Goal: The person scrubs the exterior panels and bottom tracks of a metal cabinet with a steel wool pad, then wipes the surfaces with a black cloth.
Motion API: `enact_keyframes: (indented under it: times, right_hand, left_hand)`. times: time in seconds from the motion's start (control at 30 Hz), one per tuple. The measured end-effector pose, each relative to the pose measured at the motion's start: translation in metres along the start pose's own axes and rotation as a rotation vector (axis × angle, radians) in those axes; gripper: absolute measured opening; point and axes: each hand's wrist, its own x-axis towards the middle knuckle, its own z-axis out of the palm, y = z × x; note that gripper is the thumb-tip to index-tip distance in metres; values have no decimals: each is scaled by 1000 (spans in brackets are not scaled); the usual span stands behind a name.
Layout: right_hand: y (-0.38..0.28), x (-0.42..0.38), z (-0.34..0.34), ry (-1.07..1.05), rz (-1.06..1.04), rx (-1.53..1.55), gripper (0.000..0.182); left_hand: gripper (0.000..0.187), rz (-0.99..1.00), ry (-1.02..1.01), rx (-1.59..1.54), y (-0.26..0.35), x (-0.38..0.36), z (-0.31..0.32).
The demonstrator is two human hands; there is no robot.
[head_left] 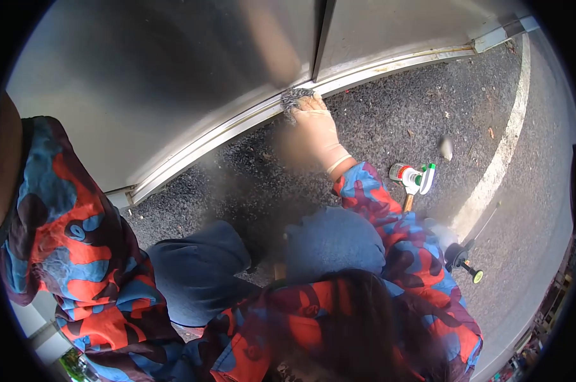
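Note:
My right hand point(315, 130), in a pale, tight glove, reaches forward to the low sill of a metal panel wall. Its fingers are closed on a wad of grey steel wool point(294, 99), pressed against the white bottom rail point(262, 113) just by the vertical seam. The left arm point(71, 210), in a red, blue and maroon patterned sleeve, is bent upward at the left edge. Only a bit of forearm shows past its cuff; the left hand is outside the picture. A spray bottle point(410, 175) with a green and white trigger lies on the asphalt right of my right forearm.
Metal panels point(173, 63) rise ahead above the rail. A wooden handle point(408, 202) lies below the spray bottle, and a dark pump-like nozzle with a yellow-green knob point(477, 276) is beside my right sleeve. A white painted line point(501, 149) crosses the asphalt. My knees point(332, 242) are bent close in.

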Motion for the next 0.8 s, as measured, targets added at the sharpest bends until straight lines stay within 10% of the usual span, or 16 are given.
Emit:
enact_keyframes:
  times: [0.2, 0.4, 0.8]
  right_hand:
    - [38, -4, -14, 216, 275, -7, 28]
    - [-16, -6, 2, -22, 34, 73, 25]
    - [207, 5, -74, 324, 520, -288, 27]
  left_hand:
    - [57, 1, 3, 7, -1, 3, 2]
    - [58, 12, 13, 7, 0, 6, 4]
    - [59, 52, 64, 42, -10, 26, 10]
